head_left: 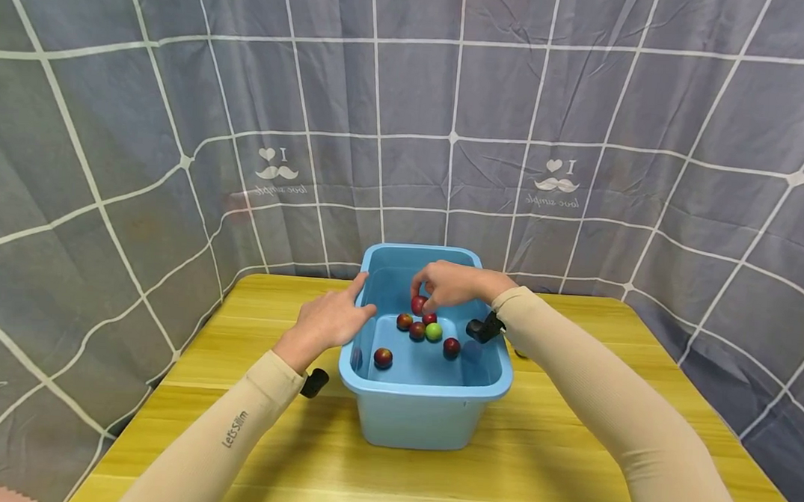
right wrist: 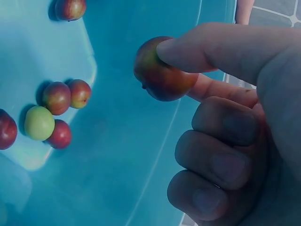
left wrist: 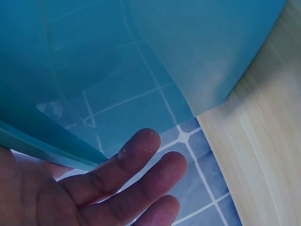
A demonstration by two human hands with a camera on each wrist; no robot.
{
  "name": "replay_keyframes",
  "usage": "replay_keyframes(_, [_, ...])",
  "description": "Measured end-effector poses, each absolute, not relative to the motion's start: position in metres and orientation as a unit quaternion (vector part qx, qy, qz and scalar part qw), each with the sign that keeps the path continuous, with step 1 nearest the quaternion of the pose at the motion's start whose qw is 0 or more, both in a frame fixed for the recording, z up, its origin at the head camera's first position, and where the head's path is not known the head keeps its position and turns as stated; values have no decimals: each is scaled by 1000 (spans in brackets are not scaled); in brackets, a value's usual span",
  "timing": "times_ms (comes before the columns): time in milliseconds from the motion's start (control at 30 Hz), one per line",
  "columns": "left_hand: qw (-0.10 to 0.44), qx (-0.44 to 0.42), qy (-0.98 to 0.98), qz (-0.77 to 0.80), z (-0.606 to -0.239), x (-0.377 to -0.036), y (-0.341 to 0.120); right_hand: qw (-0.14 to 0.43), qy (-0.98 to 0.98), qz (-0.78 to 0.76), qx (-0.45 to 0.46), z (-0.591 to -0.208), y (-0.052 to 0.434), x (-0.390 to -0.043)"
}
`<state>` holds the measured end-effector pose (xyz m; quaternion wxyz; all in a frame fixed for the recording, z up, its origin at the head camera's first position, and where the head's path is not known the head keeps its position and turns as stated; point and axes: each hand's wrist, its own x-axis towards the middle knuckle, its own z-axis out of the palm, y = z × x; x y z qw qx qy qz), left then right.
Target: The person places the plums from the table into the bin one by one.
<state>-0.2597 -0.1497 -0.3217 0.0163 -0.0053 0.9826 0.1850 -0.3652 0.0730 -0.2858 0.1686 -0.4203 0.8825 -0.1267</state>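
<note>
Head view: my right hand [head_left: 453, 285] is over the blue tub [head_left: 429, 409], which stands at centre on the yellow worktop [head_left: 568, 468]. My thumb and forefinger pinch a red fruit [head_left: 418, 305] above the tub floor, at about 12 o'clock of the loose fruit below. On the floor lie four more red fruits and one green fruit [head_left: 434, 331]; one red fruit [head_left: 383, 357] sits apart at 7 o'clock of the cluster. My left hand [head_left: 332, 319] rests against the tub's rim at 9 o'clock, fingers straight, holding nothing. A grey checked curtain [head_left: 178, 121] hangs behind.

Left wrist view: my left hand's fingers [left wrist: 136, 155] lie extended and relaxed beside the tub's blue wall [left wrist: 188, 52], just under its rim. Whether they touch the wall I cannot tell. The worktop's edge [left wrist: 268, 141] runs at 3 o'clock.

Right wrist view: my right thumb [right wrist: 211, 49] and forefinger clamp the red fruit [right wrist: 162, 70], held clear of the tub floor. The other three fingers are curled in at 5 o'clock. The green fruit [right wrist: 39, 123] and its red neighbours lie at 8 o'clock.
</note>
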Motion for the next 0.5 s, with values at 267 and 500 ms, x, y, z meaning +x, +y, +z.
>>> replay_keyframes(267, [20, -4, 983, 183, -320, -259, -147, 161, 882, -126, -424, -282, 78, -364])
replay_keyframes(500, [16, -7, 984, 178, -320, -259, -148, 127, 883, -147, -428, -269, 92, -365])
